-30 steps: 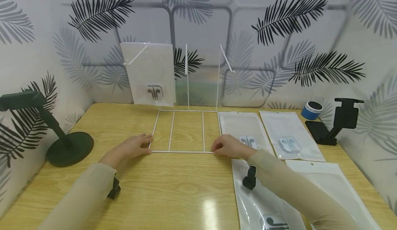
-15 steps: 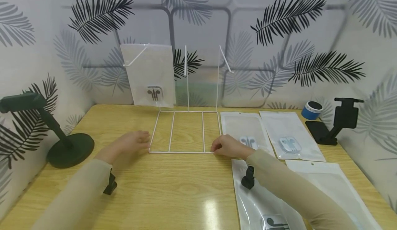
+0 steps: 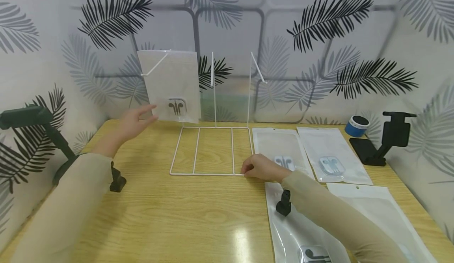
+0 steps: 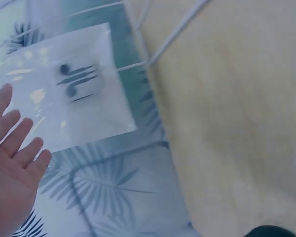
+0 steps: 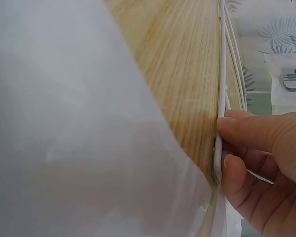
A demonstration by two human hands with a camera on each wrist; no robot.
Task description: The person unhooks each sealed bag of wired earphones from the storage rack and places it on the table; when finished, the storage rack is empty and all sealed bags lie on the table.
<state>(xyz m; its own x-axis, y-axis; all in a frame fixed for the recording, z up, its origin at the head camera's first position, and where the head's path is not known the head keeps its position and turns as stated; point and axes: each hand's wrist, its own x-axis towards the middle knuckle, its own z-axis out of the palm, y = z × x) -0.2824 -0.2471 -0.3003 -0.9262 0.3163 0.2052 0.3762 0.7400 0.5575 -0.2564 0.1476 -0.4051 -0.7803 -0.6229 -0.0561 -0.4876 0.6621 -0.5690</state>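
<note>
A white wire display rack stands on the wooden table, its hooks rising at the back. From its left hook hangs a clear-and-white zip bag with earphones showing near the bottom. My left hand is raised just left of this bag, fingers extended and apart; the left wrist view shows the palm and spread fingers in front of the bag, and whether they touch it I cannot tell. At the rack's front right corner, my right hand pinches the wire between thumb and fingers.
Several bagged earphones lie on the right of the table, partly under the right forearm. A blue-and-white round container and a black phone stand are at the back right. A dark green lamp stands at the left.
My left hand has let go of the rack's front left corner and moved up and away to the hanging bag. The right hand keeps its hold on the rack's front right corner.
</note>
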